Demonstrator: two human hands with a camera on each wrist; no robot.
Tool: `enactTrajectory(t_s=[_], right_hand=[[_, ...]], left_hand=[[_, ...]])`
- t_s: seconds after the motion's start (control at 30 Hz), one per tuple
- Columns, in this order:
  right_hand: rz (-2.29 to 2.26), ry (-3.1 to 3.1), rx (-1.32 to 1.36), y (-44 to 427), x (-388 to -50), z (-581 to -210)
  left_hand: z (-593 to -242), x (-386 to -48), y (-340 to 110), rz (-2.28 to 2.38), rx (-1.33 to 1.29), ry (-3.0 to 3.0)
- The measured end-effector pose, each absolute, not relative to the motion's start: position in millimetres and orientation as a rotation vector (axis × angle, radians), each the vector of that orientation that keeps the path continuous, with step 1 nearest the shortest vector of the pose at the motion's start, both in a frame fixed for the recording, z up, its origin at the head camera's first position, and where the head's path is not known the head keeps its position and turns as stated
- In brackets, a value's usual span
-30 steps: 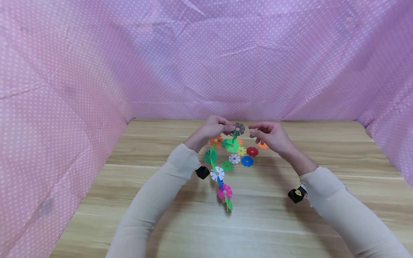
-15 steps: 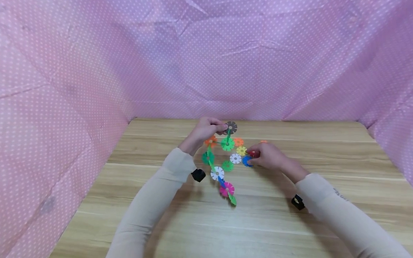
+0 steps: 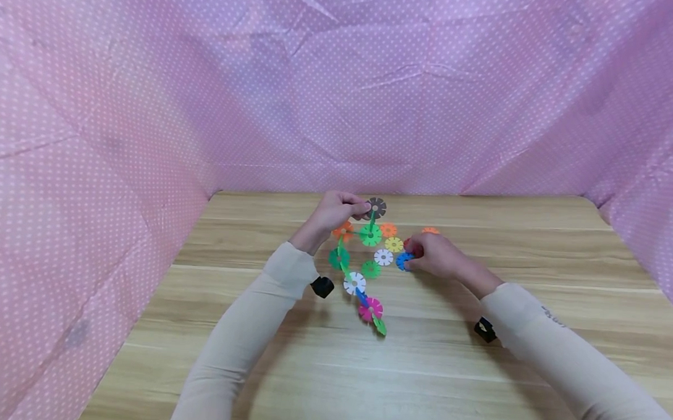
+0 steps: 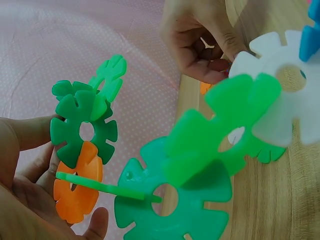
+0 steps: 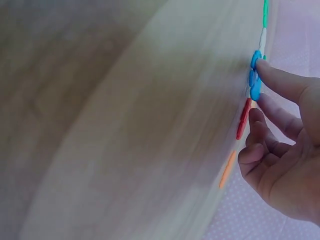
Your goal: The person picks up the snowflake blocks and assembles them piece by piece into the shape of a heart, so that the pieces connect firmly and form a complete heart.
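In my left hand (image 3: 334,213), the chain of snowflake discs (image 4: 200,145) looks like smooth plastic with a soft sheen. The blue snowflake disc (image 3: 403,261) at my right hand (image 3: 437,255) looks plastic too. Beneath both, the tabletop (image 3: 420,373) is smooth, faintly shiny wood grain; beyond them, matt, creased polka-dot cloth (image 3: 340,105).

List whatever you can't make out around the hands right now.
Red slotted plastic disc: head view, mostly hidden behind the right hand.
Loose blue slotted plastic disc: head view, partly covered by that hand's thumb; whether it is lifted, I can't tell.
Grey slotted plastic disc: head view, partly hidden by the left hand.
Chained white slotted plastic disc: left wrist view, cut off by the right edge.
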State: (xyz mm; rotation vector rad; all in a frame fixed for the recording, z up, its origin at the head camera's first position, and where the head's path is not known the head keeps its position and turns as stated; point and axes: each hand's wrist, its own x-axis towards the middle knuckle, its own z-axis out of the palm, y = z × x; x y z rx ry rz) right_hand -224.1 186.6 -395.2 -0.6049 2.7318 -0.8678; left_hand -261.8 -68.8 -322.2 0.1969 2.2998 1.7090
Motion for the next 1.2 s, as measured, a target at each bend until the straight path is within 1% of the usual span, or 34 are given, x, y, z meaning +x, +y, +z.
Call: enactTrajectory(t_s=[0.27, 0.7, 0.87, 1.2], right_hand=[[-1.096, 2.691, -0.567, 193, -219, -384], [-1.481, 2.752, -0.371, 195, -206, -337], [-1.584, 2.808, -0.411, 183, -198, -331], [-1.731, 2.915, -0.599, 162, -197, -342]], left_hand=[[-321, -259, -69, 1.74, 0.204, 2.281], [-322, -256, -68, 1.775, 0.22, 2.292], [-320, -254, -66, 1.788, 0.222, 2.293], [-322, -252, -65, 1.785, 0.262, 2.297]])
